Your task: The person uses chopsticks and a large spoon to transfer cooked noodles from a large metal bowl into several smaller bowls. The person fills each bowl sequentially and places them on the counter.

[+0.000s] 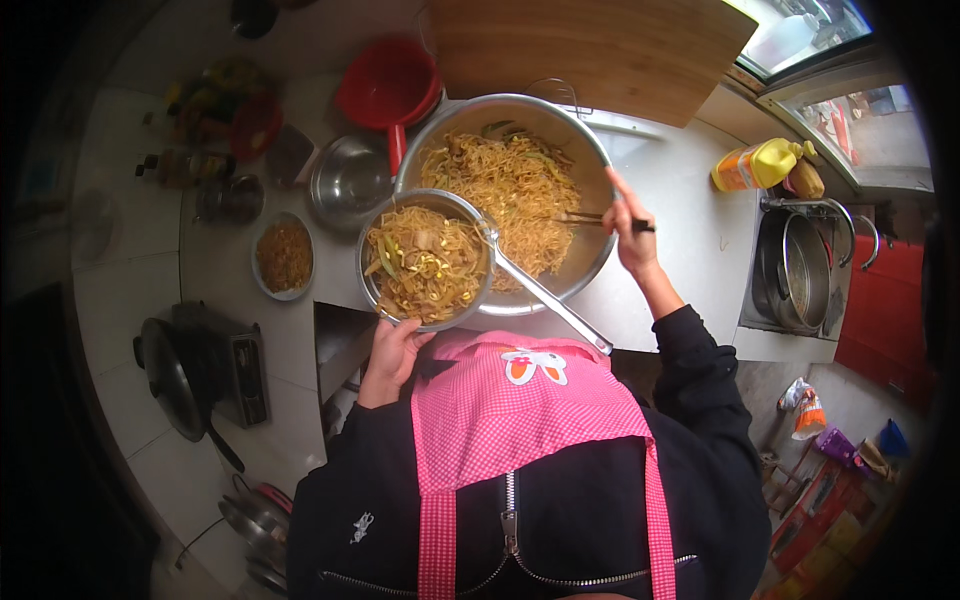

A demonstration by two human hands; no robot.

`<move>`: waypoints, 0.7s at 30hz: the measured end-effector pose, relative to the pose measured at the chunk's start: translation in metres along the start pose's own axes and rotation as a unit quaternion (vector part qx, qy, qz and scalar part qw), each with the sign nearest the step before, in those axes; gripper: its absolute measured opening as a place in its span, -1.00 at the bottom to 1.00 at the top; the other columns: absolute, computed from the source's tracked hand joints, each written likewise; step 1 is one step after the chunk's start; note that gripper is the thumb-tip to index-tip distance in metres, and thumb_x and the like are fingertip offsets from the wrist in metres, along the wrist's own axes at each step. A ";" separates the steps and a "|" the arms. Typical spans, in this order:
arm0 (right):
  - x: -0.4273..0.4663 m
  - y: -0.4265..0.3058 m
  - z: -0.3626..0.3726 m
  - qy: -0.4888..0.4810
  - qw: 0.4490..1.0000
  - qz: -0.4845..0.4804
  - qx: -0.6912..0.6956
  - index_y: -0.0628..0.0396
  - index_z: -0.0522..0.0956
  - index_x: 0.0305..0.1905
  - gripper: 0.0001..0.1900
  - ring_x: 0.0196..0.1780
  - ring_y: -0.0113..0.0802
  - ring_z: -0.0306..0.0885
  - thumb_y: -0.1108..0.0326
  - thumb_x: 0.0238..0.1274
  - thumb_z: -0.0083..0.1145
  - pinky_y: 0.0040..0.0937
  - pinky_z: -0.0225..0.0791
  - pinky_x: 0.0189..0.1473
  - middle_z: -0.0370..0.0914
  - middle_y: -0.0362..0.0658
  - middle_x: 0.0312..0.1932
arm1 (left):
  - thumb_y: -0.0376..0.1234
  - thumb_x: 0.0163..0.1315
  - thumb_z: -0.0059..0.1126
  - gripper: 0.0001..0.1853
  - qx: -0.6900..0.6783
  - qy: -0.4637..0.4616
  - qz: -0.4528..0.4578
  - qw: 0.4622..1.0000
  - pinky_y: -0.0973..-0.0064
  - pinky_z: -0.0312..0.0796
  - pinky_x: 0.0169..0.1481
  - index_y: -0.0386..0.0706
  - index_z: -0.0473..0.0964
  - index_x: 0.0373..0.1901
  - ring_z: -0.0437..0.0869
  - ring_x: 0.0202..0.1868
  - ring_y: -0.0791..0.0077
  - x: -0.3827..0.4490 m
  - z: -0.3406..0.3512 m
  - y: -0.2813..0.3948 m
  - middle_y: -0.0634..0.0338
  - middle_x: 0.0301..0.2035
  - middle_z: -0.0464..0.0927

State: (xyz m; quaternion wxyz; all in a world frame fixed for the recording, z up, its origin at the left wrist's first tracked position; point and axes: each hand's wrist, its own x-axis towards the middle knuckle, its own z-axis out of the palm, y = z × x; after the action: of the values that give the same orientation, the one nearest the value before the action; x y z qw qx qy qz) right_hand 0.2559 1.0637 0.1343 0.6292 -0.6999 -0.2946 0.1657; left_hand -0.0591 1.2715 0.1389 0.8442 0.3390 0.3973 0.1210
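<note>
My left hand (392, 354) grips the near rim of a stainless-steel dipper (364, 289), its fingers partly hidden beneath it. Noodles with bean sprouts and green strips (426, 259) fill the dipper, and its long metal handle (551, 294) slants down to the right, towards my apron. The dipper overlaps the near left edge of a large metal basin (596, 259). Inside that basin lies a wide heap of fried noodles (510, 195). My right hand (631, 229) holds dark chopsticks (589, 218) over the basin's right rim, their tips at the noodles.
Left of the basin stand an empty metal bowl (349, 184), a red plastic strainer (390, 82) and a plate of noodles (284, 259). A lidded wok (171, 379) sits far left. Behind leans a wooden board (585, 52). At right are a yellow bottle (757, 163) and a sink with a pot (802, 270).
</note>
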 end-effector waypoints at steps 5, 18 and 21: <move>0.017 0.017 -0.033 0.179 0.977 0.006 0.111 0.16 0.18 0.28 -0.51 -0.71 -0.70 -0.03 0.09 0.42 -0.37 -0.71 -0.12 -0.70 0.12 -0.41 -0.74 | -0.55 0.17 -0.13 -0.55 0.024 0.012 -0.005 1.000 0.50 0.55 -0.14 -0.29 0.17 0.15 0.56 -0.08 0.37 -0.003 -0.005 -0.013 0.06 -0.01 0.42; 0.022 -0.146 -0.012 0.106 0.933 -0.085 0.334 0.09 0.05 0.34 -0.41 -0.69 -0.73 -0.13 -0.05 0.38 -0.34 -0.76 -0.22 -0.70 0.00 -0.42 -0.76 | -0.54 0.17 -0.11 -0.55 0.020 0.005 0.016 1.000 0.50 0.57 -0.16 -0.32 0.18 0.14 0.59 -0.12 0.36 0.002 -0.003 -0.015 0.04 -0.03 0.44; 0.016 -0.175 0.010 0.081 0.918 -0.115 0.372 0.05 -0.02 0.36 -0.40 -0.70 -0.73 -0.13 -0.06 0.38 -0.35 -0.76 -0.20 -0.71 0.01 -0.41 -0.77 | -0.54 0.17 -0.11 -0.57 0.013 -0.010 0.009 1.000 0.50 0.57 -0.17 -0.33 0.20 0.13 0.60 -0.14 0.36 0.002 -0.007 -0.015 0.04 -0.05 0.46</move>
State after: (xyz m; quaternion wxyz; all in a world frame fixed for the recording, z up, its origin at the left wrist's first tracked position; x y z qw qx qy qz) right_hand 0.2268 1.0873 0.3059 0.8805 -0.3879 -0.2381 0.1324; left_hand -0.0635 1.2643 0.1242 0.8426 0.3547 0.3872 0.1199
